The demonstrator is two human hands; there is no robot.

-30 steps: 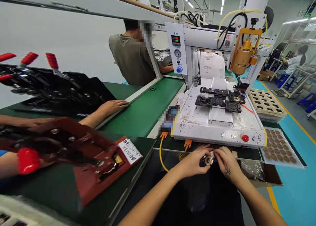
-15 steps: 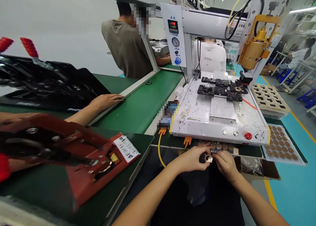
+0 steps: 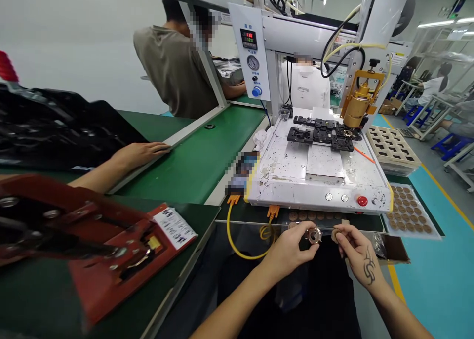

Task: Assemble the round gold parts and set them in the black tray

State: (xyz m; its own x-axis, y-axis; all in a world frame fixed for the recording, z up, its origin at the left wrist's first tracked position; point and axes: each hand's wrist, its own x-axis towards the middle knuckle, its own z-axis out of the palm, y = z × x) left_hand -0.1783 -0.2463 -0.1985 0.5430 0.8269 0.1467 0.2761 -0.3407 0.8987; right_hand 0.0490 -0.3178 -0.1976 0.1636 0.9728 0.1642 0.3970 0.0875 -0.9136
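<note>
My left hand [image 3: 291,247] pinches a small round metal housing [image 3: 314,235], gold-rimmed with a dark side, like a watch case. Its ringed face points up toward me. Just to the right, my right hand [image 3: 357,255] grips a thin brown disc [image 3: 335,235] between thumb and fingers. A small gap separates the disc from the housing. Both hands are over my dark-clothed lap, in front of the bench edge. Behind them, a row of brown discs [image 3: 311,215] lies on a sheet under the machine's front edge.
A white dispensing-type machine [image 3: 296,193] with black fixtures [image 3: 326,131] stands ahead. At right lie a sheet of discs [image 3: 409,210] and a slotted tray [image 3: 396,148]. A red clamp press [image 3: 107,279] is at left, beside a co-worker's hand [image 3: 142,153]. A yellow cable [image 3: 230,235] hangs down.
My right hand has moved right, away from the housing, and the brown disc now shows in its fingers. The machine's gold head has shifted lower and left in view as the camera turned.
</note>
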